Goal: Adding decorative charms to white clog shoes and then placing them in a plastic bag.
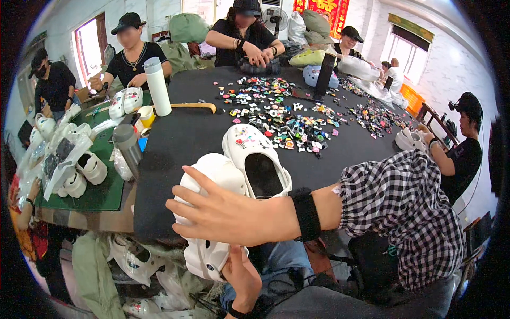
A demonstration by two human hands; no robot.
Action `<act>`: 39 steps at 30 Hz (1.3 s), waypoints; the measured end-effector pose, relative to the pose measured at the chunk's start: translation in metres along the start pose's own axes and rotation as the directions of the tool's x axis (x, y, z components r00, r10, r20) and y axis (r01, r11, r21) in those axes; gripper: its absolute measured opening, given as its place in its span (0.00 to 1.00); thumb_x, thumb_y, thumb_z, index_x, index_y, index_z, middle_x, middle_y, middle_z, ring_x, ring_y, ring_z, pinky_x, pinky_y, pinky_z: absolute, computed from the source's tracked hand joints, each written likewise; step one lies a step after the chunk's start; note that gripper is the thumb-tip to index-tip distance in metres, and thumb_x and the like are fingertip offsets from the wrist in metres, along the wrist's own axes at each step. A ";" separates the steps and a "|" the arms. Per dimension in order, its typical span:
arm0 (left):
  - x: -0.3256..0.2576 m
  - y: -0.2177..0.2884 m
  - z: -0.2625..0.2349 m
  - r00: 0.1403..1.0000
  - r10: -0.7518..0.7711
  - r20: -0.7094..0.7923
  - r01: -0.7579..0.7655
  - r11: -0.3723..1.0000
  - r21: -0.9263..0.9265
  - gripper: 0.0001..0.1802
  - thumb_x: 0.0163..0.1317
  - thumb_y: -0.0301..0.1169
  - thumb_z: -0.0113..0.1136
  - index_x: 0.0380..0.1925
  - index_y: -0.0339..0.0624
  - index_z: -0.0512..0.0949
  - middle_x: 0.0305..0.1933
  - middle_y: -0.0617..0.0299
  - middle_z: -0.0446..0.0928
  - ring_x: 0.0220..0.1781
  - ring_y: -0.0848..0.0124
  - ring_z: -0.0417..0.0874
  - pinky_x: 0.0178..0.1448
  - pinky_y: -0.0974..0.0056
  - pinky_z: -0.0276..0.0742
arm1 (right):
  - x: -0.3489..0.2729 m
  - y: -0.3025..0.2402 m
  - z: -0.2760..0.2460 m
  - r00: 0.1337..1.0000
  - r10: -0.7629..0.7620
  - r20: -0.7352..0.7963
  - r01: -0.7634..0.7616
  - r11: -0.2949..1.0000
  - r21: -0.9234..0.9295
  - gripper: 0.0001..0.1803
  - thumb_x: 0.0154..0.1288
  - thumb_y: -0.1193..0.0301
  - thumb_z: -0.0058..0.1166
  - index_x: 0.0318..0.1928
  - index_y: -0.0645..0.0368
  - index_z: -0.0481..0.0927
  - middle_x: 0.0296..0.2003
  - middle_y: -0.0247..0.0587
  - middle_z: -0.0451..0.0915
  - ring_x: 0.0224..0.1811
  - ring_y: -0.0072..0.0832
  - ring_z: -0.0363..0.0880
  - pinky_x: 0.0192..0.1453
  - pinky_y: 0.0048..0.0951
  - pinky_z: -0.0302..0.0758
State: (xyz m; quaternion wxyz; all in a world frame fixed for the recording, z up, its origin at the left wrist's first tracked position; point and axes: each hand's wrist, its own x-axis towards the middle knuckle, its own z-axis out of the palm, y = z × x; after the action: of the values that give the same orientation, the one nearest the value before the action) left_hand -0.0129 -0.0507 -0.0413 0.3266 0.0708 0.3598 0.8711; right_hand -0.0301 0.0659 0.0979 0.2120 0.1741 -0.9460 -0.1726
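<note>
A white clog is tilted on end at the table's near edge, held between both my hands. My right hand reaches across from the right, its fingers apart and laid over the clog's upper side; its thumb is hidden. Lower down, my left hand grips the same clog's lower end, thumb against its side; its other fingers are mostly hidden. Just beyond stands a second white clog with a dark insole and small colourful charms on its toe. Neither hand touches it.
Heaps of colourful shoe charms lie across the black tabletop. At left are a white bottle, a grey tumbler, and bagged white clogs on a green mat. Several people work around the table. Bagged shoes sit below.
</note>
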 end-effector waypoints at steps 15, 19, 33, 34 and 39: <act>-0.005 -0.004 -0.018 1.000 -0.012 -0.006 0.014 0.930 0.367 0.16 0.71 0.29 0.48 0.53 0.29 0.71 0.54 0.51 0.74 0.51 0.63 0.76 0.58 0.61 0.71 | 0.007 -0.023 -0.004 0.991 0.126 0.038 -0.125 0.992 -0.024 0.17 0.53 0.66 0.55 0.46 0.52 0.77 0.52 0.44 0.71 0.62 0.43 0.66 0.70 0.65 0.55; -0.003 -0.017 -0.030 0.989 0.144 0.022 -0.141 0.911 0.387 0.15 0.70 0.28 0.48 0.52 0.31 0.72 0.52 0.47 0.74 0.49 0.59 0.77 0.54 0.60 0.72 | 0.009 -0.026 0.001 0.990 0.135 0.033 -0.132 0.988 -0.080 0.17 0.54 0.65 0.54 0.46 0.51 0.78 0.53 0.43 0.72 0.63 0.43 0.66 0.70 0.66 0.54; 0.007 0.003 -0.043 0.984 0.153 0.093 -0.179 0.883 0.433 0.13 0.68 0.34 0.53 0.46 0.36 0.75 0.43 0.60 0.78 0.46 0.65 0.78 0.47 0.59 0.75 | -0.013 -0.048 0.021 0.941 0.310 -0.139 -0.301 0.950 0.077 0.19 0.57 0.66 0.51 0.49 0.55 0.80 0.58 0.40 0.71 0.66 0.36 0.63 0.72 0.57 0.53; 0.002 0.015 -0.026 0.971 0.187 0.146 -0.235 0.842 0.486 0.14 0.69 0.36 0.52 0.45 0.36 0.74 0.43 0.60 0.78 0.46 0.65 0.77 0.48 0.56 0.75 | -0.022 -0.047 0.017 0.930 0.343 -0.137 -0.326 0.936 0.132 0.21 0.56 0.67 0.51 0.52 0.55 0.77 0.60 0.41 0.69 0.67 0.36 0.62 0.72 0.55 0.53; -0.002 0.046 0.007 0.985 -0.167 0.031 0.168 0.986 -0.024 0.10 0.70 0.34 0.49 0.40 0.38 0.74 0.39 0.63 0.74 0.38 0.69 0.74 0.43 0.59 0.71 | -0.057 -0.048 -0.010 0.881 0.470 -0.065 -0.438 0.859 0.267 0.30 0.57 0.69 0.50 0.62 0.56 0.68 0.68 0.45 0.60 0.72 0.37 0.57 0.74 0.49 0.51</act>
State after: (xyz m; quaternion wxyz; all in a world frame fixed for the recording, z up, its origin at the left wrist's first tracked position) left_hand -0.0325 -0.0723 -0.0047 0.4047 0.0486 0.3483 0.8441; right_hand 0.0353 0.0439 0.0677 0.2838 -0.0186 -0.9586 0.0114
